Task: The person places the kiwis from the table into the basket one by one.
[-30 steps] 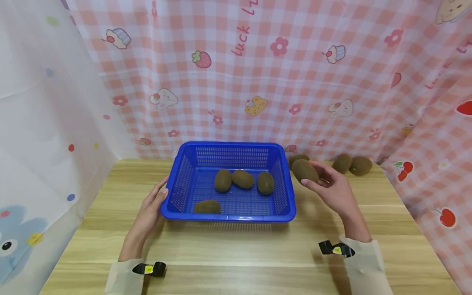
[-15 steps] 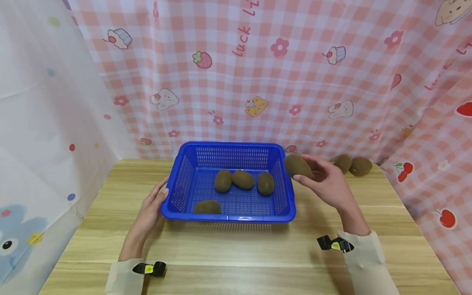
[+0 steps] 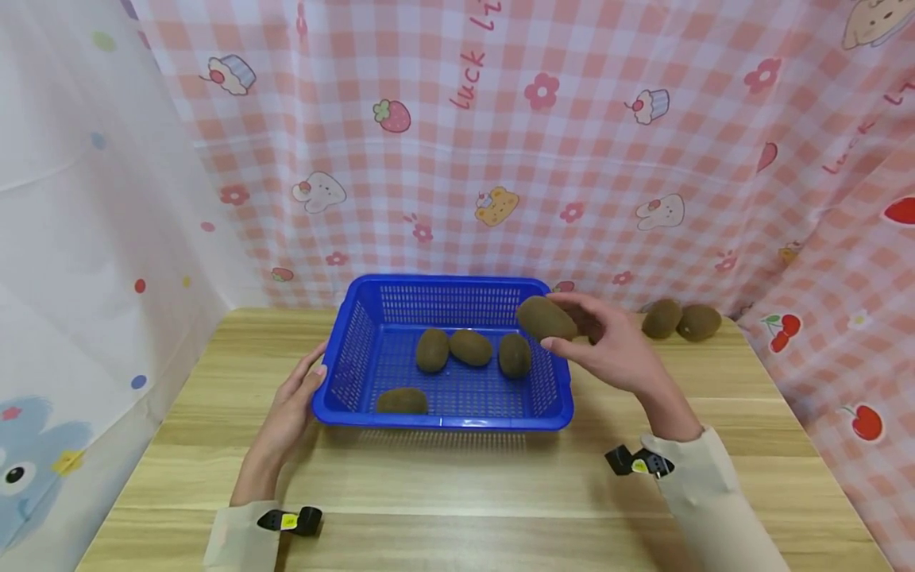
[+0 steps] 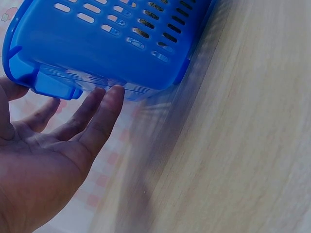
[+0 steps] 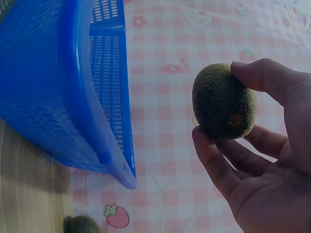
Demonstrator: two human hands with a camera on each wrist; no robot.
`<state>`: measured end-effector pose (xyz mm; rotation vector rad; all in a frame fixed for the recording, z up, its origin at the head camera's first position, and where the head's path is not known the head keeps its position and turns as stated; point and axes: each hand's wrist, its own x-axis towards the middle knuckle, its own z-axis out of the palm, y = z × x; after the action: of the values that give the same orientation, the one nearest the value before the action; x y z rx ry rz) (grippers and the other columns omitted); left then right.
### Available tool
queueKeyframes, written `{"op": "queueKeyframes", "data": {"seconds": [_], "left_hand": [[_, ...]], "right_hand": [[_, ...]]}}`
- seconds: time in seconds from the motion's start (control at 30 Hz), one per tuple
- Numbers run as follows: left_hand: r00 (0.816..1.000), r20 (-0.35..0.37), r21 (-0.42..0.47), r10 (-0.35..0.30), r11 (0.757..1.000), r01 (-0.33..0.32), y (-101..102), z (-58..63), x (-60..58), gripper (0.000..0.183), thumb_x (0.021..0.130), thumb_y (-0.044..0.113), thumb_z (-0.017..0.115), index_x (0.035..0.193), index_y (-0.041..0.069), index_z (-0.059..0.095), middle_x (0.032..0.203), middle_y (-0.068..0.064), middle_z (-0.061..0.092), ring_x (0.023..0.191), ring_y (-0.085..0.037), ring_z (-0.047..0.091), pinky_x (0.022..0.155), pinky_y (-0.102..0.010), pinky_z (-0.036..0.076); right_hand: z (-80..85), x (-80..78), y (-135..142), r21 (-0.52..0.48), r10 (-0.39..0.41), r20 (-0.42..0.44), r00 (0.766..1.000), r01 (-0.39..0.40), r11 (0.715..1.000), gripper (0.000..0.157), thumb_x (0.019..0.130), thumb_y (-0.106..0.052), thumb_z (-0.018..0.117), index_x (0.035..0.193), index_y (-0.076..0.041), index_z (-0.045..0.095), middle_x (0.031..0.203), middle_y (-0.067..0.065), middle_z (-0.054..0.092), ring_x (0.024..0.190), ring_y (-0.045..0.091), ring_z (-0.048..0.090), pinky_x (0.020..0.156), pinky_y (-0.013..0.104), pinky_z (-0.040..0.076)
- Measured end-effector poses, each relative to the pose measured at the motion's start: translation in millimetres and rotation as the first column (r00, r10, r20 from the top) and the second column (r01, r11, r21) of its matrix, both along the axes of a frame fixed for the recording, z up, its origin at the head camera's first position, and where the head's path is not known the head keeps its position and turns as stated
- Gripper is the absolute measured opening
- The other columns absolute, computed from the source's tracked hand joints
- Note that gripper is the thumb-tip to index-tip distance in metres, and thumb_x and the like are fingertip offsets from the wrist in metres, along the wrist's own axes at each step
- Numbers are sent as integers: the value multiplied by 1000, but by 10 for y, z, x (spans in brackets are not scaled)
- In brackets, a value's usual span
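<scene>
The kiwi (image 3: 546, 318) is off the table, at the right end of the basket (image 3: 443, 423); from the head it overlaps the far right corner of the rim, and the right wrist view shows a gap between it and the blue plastic. My right hand (image 3: 608, 342) has it clamped, thumb on one side and fingertips on the other, the palm clear of the skin.

I take this as the carrying step, close to its end. The next move, as I judge it, calls for bringing the kiwi fully inside the rim, lowering it to a bare patch of the floor and only then parting thumb and fingers, so it neither drops nor knocks its neighbours.

Inside lie four kiwis (image 3: 470, 348): three in a loose row towards the back and right, one against the front wall. My left hand (image 3: 289, 405) touches the left end, thumb at the rim, fingers long and spread rather than wrapped; I would leave it there as a steady.

Two loose kiwis (image 3: 681, 319) sit side by side at the back right of the table (image 3: 457, 500), before the checked cloth (image 3: 443, 159).
</scene>
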<state>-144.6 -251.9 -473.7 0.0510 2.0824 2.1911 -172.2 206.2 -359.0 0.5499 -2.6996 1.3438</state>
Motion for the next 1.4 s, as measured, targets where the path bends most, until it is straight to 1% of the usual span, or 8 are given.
{"op": "queueKeyframes", "data": {"seconds": [0.13, 0.47, 0.67, 0.8, 0.9, 1.03, 1.23, 1.4], "left_hand": [[1000, 10, 1, 4, 1000, -4, 1, 4, 2, 59, 111, 36, 45, 163, 15, 28, 123, 12, 65, 103, -4, 67, 85, -22, 58], [1000, 10, 0, 9, 1000, -9, 0, -2, -8, 58, 111, 36, 45, 163, 16, 29, 123, 11, 65, 102, -5, 67, 84, -23, 58], [1000, 6, 1, 9, 1000, -9, -1, 0, -5, 58, 111, 36, 45, 163, 16, 28, 124, 11, 65, 103, -5, 67, 84, -23, 58], [1000, 11, -1, 10, 1000, -10, 4, 8, -2, 58, 111, 36, 45, 163, 17, 29, 124, 10, 65, 102, -6, 67, 83, -24, 58], [1000, 10, 2, 9, 1000, -9, 6, 4, 1, 57, 111, 36, 44, 163, 17, 29, 124, 10, 65, 102, -6, 68, 83, -24, 58], [1000, 8, 8, 3, 1000, -3, 4, -3, 3, 57, 111, 35, 44, 163, 16, 28, 124, 11, 65, 101, -6, 68, 83, -24, 58], [1000, 5, 8, -4, 1000, 4, 2, -8, -1, 57, 111, 36, 44, 163, 17, 28, 124, 11, 65, 105, -6, 68, 85, -24, 58], [1000, 4, 10, -4, 1000, 4, -3, -10, 0, 57, 111, 35, 43, 163, 16, 27, 125, 12, 65, 106, -6, 67, 85, -24, 58]], "right_hand": [[20, -5, -77, 25, 49, -6, 999, -48, 999, 56, 89, -30, 83, 140, -20, 62, 120, 4, 71, 104, 18, 69, 90, 30, 57], [38, 2, -159, 122, 164, -3, 987, -162, 979, 55, 87, -32, 84, 137, -26, 63, 124, -7, 68, 110, 12, 64, 95, 34, 57], [-9, 1, -164, 120, 231, -5, 973, -228, 966, 52, 85, -24, 85, 133, -19, 67, 124, -1, 71, 109, 15, 65, 93, 36, 59], [-30, -2, -148, 104, 241, 3, 970, -240, 965, 46, 87, -21, 84, 131, -17, 68, 125, 2, 71, 107, 20, 69, 93, 38, 59], [-42, -1, -124, 100, 224, -1, 974, -223, 970, 45, 88, -23, 83, 131, -19, 68, 126, 2, 71, 106, 21, 70, 94, 39, 58], [-55, 12, -82, 104, 172, -11, 985, -170, 980, 50, 89, -27, 82, 136, -21, 65, 135, 4, 67, 113, 23, 68, 99, 44, 56], [-87, 6, -14, 102, 59, -22, 998, -56, 993, 68, 89, -37, 81, 149, -27, 52, 148, 10, 56, 129, 35, 59, 107, 56, 49], [-155, -37, 39, 98, -4, -61, 998, 10, 995, 81, 86, -39, 84, 155, -35, 42, 158, 7, 46, 140, 33, 48, 105, 62, 46]]}}
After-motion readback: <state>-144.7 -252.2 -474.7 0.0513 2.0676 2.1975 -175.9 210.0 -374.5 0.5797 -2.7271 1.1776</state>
